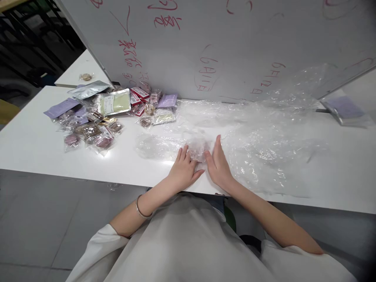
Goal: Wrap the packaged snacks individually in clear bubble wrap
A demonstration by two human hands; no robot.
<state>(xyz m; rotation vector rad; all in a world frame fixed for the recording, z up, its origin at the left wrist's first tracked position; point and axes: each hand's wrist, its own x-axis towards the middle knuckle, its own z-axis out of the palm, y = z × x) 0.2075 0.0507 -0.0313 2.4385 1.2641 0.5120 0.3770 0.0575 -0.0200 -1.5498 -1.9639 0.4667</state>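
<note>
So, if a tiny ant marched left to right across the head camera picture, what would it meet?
Purple packet → green packet → red packets → left hand → right hand → lavender packet at the far right. The clear plastic spreads too wide to place.

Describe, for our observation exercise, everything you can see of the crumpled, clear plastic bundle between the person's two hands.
The crumpled, clear plastic bundle looks thin, glossy and wrinkled, with a faint pinkish tint; what it may contain is too blurred to tell. It lies low on the white table, near the front edge. The left hand's fingers meet its left side, and the right hand's thumb is at its right. Whether it joins the plastic around it is unclear.
</note>
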